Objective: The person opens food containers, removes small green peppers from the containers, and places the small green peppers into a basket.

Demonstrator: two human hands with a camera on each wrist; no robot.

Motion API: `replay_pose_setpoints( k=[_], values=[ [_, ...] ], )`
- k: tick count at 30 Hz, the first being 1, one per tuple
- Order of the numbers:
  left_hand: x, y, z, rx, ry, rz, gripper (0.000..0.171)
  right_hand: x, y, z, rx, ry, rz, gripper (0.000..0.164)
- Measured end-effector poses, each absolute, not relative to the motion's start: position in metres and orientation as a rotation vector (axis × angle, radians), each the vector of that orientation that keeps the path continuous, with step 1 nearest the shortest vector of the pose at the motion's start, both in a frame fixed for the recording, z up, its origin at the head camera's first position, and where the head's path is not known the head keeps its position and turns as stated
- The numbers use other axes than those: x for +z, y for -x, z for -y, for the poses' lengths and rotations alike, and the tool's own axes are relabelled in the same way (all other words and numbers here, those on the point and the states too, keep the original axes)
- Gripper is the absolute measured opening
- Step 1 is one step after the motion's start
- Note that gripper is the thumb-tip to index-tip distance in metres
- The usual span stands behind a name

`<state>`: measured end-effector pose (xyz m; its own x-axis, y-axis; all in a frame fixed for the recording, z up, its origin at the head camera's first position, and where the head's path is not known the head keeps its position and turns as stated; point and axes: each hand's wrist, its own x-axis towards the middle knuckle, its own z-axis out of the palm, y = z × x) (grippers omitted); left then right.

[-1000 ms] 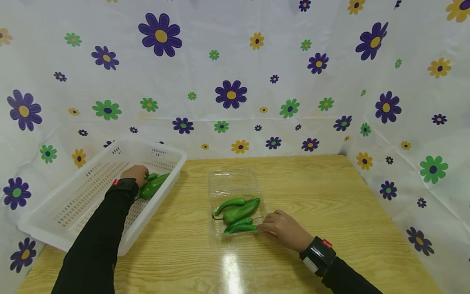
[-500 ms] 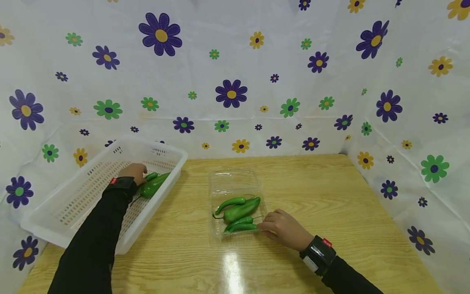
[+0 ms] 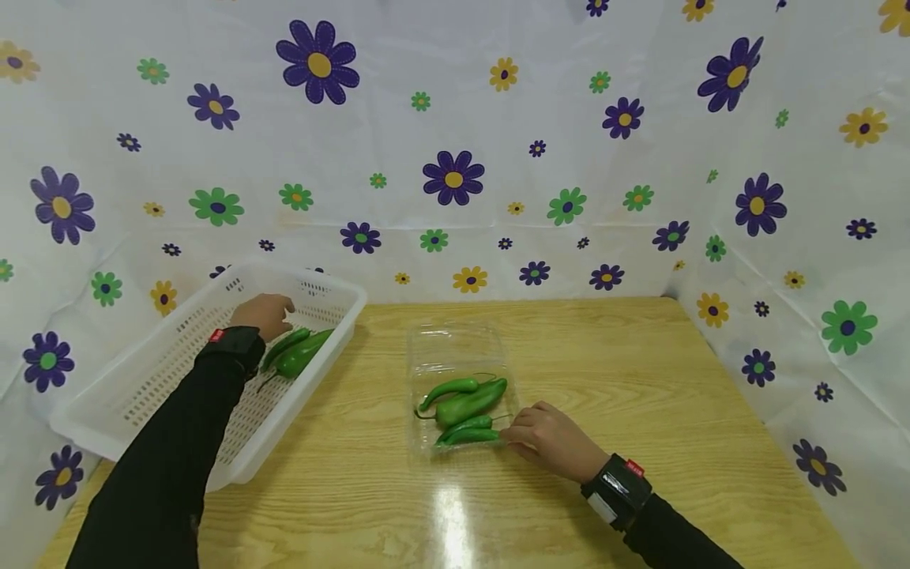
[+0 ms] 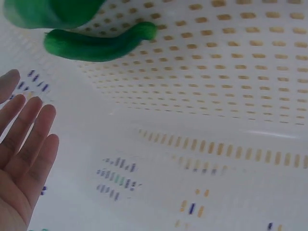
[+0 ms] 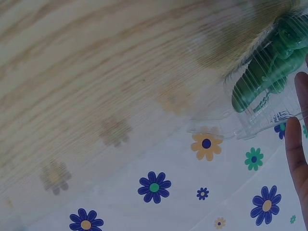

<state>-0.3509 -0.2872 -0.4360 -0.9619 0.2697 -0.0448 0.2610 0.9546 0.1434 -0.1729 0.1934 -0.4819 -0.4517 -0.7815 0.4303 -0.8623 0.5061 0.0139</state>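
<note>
My left hand (image 3: 263,314) is over the white perforated basket (image 3: 138,454), its fingers extended and holding nothing in the left wrist view. Just below it in the basket lie a slim green chili pepper (image 3: 286,348) and a larger green pepper (image 3: 304,353), side by side. The slim one shows curved in the left wrist view. At the table's middle is a clear plastic clamshell box (image 3: 455,348), lid raised at the back, with several green peppers (image 3: 465,405) inside. My right hand (image 3: 550,438) pinches the box's right front rim between thumb and fingers.
The wooden table (image 3: 604,371) runs back to a white flowered cloth (image 3: 398,142) hanging behind and at both sides. The basket stands at the left with raised walls.
My left hand has risen back off the slim chili pepper, which now shows at full length beside the larger one. The right hand stays at the box's rim. The head view has shifted slightly.
</note>
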Motion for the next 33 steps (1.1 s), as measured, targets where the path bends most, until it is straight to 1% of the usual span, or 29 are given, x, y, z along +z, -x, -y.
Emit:
replay_pose_setpoints(
  k=[6, 13, 18, 24, 33],
  values=[
    [-0.416, 0.345, 0.266, 0.255, -0.528, -3.108, 0.032, -0.480, 0.173, -0.193, 0.294, -1.352, 2.373, 0.022],
    [-0.379, 0.325, 0.219, 0.262, -0.683, -3.110, 0.034, -0.483, 0.173, -0.194, 0.301, -1.361, 2.374, 0.023],
    [-0.363, 0.313, 0.186, 0.214, -0.763, -3.106, 0.034, -0.484, 0.173, -0.194, 0.308, -1.365, 2.361, 0.023],
    [-0.359, 0.298, 0.148, 0.186, -0.882, -3.081, 0.032, -0.484, 0.172, -0.194, 0.311, -1.363, 2.362, 0.023],
    [-0.370, 0.266, 0.093, 0.157, -1.211, -2.944, 0.031, -0.484, 0.173, -0.194, 0.307, -1.362, 2.362, 0.023]
  ],
)
